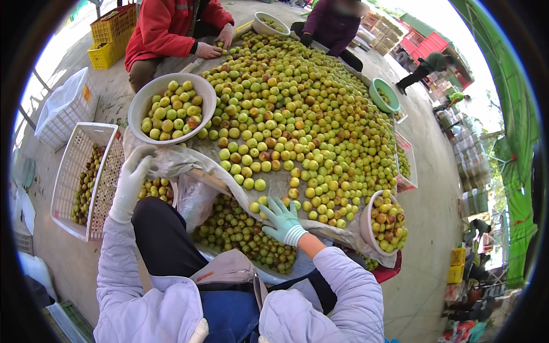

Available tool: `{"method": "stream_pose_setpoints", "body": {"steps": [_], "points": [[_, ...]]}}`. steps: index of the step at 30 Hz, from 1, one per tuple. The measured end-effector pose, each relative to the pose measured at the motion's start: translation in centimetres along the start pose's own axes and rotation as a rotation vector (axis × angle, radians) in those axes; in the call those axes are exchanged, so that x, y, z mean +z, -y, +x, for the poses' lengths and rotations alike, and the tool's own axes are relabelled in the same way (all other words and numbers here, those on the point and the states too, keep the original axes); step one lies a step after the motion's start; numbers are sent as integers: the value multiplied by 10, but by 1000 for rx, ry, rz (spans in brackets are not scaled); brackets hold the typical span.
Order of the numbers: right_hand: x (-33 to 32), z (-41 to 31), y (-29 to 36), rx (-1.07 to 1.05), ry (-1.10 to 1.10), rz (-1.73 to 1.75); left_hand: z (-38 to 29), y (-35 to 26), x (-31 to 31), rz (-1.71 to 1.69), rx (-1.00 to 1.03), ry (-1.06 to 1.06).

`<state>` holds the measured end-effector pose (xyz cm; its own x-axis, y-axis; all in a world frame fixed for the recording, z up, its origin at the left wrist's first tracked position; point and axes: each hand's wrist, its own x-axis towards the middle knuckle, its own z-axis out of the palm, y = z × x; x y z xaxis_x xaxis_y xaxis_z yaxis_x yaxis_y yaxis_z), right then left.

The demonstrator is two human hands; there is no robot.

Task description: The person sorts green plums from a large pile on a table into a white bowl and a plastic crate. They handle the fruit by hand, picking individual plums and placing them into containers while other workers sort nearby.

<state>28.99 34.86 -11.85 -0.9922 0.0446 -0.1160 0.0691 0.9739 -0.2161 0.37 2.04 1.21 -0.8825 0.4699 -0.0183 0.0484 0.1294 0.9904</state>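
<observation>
A heap of small round yellow-green, jujube-like fruits (296,115), some blushed reddish brown, covers the cloth-lined table before me. My right hand (281,221), in a pale teal glove, spreads its fingers over a few fruits at the near edge and touches them. At the left corner, my left hand (134,182), in a white glove, hovers beside the draped cloth (171,159), below a white bowl (205,92) of fruits. Its fingers are bent and apart, and no fruit shows in them. Under the edge, between my knees, more fruits (244,233) fill a container whose rim is mostly hidden.
A white plastic crate (64,188) with fruits stands at left, beside a lined crate (64,111). A pink tub (368,223) of fruits sits at the right corner, a green basin (381,108) farther back. Across the table a person in red (167,34) handles fruits; another wears purple (332,25).
</observation>
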Motion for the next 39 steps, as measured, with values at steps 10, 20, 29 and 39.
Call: {"method": "stream_pose_setpoints", "body": {"steps": [10, 20, 29, 39], "points": [[-10, -24, -32, 179, -92, 149, 48, 78, 207, 1050, 459, 603], [-13, 76, -95, 236, -660, 247, 16, 77, 236, 843, 440, 1089], [-8, 185, -53, 252, -165, -102, 41, 79, 240, 147, -223, 499], [-23, 177, -38, -50, -436, 502, 58, 81, 246, -750, -786, 116]]}}
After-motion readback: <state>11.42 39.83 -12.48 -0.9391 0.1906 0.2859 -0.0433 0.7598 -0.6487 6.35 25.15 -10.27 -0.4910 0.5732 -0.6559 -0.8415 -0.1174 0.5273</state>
